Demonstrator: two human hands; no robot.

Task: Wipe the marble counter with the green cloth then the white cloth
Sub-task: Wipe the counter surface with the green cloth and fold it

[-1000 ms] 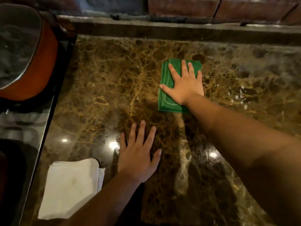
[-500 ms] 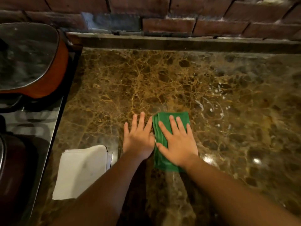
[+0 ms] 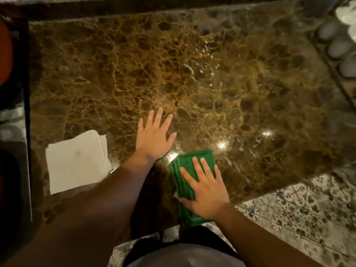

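The folded green cloth [image 3: 185, 166] lies at the near edge of the brown marble counter [image 3: 192, 83], its near end hanging just past the edge. My right hand [image 3: 204, 189] presses flat on it, fingers spread. My left hand [image 3: 154, 136] rests palm down on bare marble, just left of and beyond the cloth, holding nothing. The folded white cloth [image 3: 77, 160] lies on the counter to the left of my left forearm. Wet streaks glisten on the marble right of the hands.
A black stovetop [image 3: 13, 122] borders the counter on the left, with an orange pot [image 3: 4, 54] at its far end. A tray of white eggs [image 3: 337, 47] sits at the far right. Patterned floor tiles [image 3: 308, 209] show beyond the counter's near edge.
My right hand has dragged the green cloth from the far middle of the counter back to the near edge. My left hand has stayed flat on the marble. The view tilted down.
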